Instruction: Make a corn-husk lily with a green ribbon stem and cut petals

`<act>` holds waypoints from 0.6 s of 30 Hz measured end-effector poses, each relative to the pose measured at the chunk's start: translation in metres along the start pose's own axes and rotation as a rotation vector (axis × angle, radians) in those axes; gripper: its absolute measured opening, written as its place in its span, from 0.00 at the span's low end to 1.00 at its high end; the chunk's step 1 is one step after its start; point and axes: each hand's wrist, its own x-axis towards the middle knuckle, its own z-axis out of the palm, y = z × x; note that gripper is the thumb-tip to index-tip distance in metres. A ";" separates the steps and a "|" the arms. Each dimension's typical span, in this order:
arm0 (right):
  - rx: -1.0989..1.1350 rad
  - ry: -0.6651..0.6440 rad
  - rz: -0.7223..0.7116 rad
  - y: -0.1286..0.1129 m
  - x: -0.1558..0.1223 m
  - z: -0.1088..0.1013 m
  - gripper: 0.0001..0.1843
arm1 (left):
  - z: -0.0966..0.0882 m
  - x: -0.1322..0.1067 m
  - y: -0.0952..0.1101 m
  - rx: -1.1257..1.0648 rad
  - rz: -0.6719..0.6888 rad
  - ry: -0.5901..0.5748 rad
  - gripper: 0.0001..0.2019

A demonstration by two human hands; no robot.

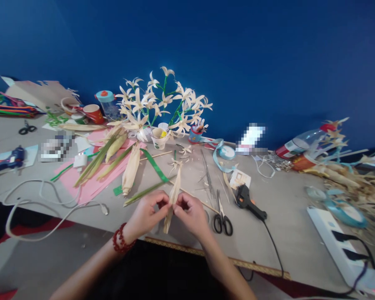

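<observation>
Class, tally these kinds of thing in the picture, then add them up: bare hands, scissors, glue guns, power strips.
Bare hands (left hand, right hand): 2
Scissors (far-left pair, pair beside the right hand): 2
Glue guns (blue glue gun, black glue gun): 2
Power strip: 1
Total: 7

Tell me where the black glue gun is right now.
In the head view, the black glue gun lies on the table, right of the right hand, with the black-handled scissors between them.
</observation>
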 end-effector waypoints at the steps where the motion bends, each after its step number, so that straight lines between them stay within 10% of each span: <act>1: -0.031 0.015 -0.012 0.000 -0.001 0.001 0.08 | 0.000 0.000 0.001 0.017 0.015 0.004 0.07; 12: -0.386 0.142 -0.054 -0.003 -0.003 0.009 0.06 | 0.001 -0.012 -0.002 -0.204 0.032 0.011 0.08; 18: -0.551 0.420 0.068 0.017 -0.003 -0.056 0.06 | -0.047 -0.033 -0.026 -0.807 -0.114 0.059 0.09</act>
